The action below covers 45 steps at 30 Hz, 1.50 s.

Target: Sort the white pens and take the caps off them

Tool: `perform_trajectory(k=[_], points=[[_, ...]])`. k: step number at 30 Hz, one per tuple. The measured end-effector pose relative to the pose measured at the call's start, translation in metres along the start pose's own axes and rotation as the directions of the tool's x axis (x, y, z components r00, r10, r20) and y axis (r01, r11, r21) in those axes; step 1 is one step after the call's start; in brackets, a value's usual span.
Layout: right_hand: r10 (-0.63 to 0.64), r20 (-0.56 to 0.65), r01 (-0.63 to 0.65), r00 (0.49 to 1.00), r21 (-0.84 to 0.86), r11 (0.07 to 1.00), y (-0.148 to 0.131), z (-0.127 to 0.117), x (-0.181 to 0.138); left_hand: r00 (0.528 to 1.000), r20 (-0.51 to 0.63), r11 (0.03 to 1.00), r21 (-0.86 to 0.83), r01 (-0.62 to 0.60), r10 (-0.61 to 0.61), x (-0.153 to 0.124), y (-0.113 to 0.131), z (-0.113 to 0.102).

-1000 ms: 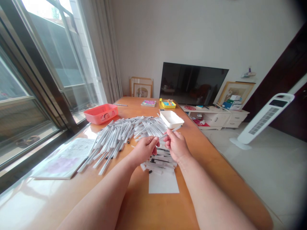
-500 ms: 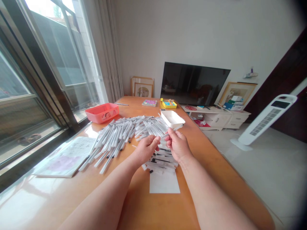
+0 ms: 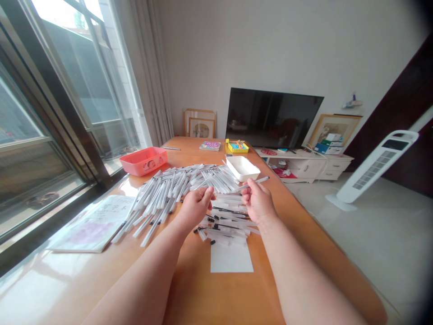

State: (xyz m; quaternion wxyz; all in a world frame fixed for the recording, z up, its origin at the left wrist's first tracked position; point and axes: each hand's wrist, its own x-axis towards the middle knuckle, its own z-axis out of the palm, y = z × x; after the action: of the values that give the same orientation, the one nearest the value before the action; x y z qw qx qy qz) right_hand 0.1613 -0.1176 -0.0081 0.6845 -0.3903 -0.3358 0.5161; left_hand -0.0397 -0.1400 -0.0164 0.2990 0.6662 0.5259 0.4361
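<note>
My right hand (image 3: 259, 203) is closed, thumb against fingers, around a slim clear pen (image 3: 262, 179) whose dark end points right. A short way to its left, my left hand (image 3: 196, 205) is also closed in a pinch; whatever it may hold is hidden. Below and between the hands, clear pen barrels, dark refills and small black caps (image 3: 216, 226) lie over a white sheet of paper (image 3: 232, 259). Beyond my left hand spreads a large heap of clear pen barrels (image 3: 162, 192).
A white tray (image 3: 243, 176) stands just beyond my right hand. The red basket (image 3: 144, 167) sits at the back left, and a notebook (image 3: 91, 225) lies near the window. Farther back are a booklet (image 3: 209, 146) and a yellow box (image 3: 237, 148). The wooden table (image 3: 321, 253) ends at right.
My hands have moved apart, left hand to the left, right hand slightly right. The pen in my right hand now shows beyond the fingers on the right.
</note>
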Motion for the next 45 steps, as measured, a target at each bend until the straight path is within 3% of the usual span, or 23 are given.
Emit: perform_trajectory(k=[5,10,13,18,20,23,30,35,39,42,45], points=[[-0.02,0.089,0.041,0.996,-0.248,0.968,0.009,0.001,-0.006,1.0,0.012,0.99,0.142,-0.017,0.015,0.004,-0.01,-0.001],[-0.01,0.171,0.084,0.985,-0.427,0.9,0.012,-0.001,-0.006,0.998,-0.06,0.994,0.103,0.039,-0.033,0.006,-0.017,-0.002],[-0.046,0.284,0.206,0.958,-0.567,0.798,0.011,-0.001,-0.009,0.996,-0.084,1.0,-0.01,0.023,-0.024,0.006,-0.014,-0.003],[-0.063,0.513,0.447,0.856,-0.675,0.586,0.007,0.006,-0.023,0.998,-0.055,0.942,-0.335,-0.01,-0.009,0.001,0.009,-0.007],[-0.027,0.567,0.484,0.823,-0.677,0.555,0.007,0.009,-0.029,0.999,-0.036,0.901,-0.435,-0.006,-0.01,-0.001,0.017,-0.01],[0.026,0.615,0.482,0.788,-0.643,0.595,0.008,0.012,-0.035,1.0,-0.004,0.849,-0.529,-0.004,0.002,-0.003,0.021,-0.013],[0.101,0.652,0.382,0.751,-0.555,0.739,0.0,0.016,-0.042,1.0,0.019,0.744,-0.667,0.02,-0.01,0.002,0.01,-0.015],[0.135,0.636,0.352,0.76,-0.576,0.738,-0.004,0.014,-0.042,0.997,-0.019,0.656,-0.754,0.038,-0.08,0.006,0.006,-0.016],[0.13,0.602,0.321,0.788,-0.582,0.747,0.004,0.016,-0.04,0.993,-0.051,0.659,-0.751,0.032,-0.107,0.008,0.006,-0.016],[0.008,0.564,0.413,0.826,-0.615,0.672,0.01,0.017,-0.038,0.983,-0.114,0.701,-0.713,0.018,-0.142,0.008,0.005,-0.015],[-0.132,0.551,0.526,0.824,-0.656,0.541,0.013,0.015,-0.036,0.968,-0.193,0.792,-0.61,0.009,-0.16,0.007,0.002,-0.014]])
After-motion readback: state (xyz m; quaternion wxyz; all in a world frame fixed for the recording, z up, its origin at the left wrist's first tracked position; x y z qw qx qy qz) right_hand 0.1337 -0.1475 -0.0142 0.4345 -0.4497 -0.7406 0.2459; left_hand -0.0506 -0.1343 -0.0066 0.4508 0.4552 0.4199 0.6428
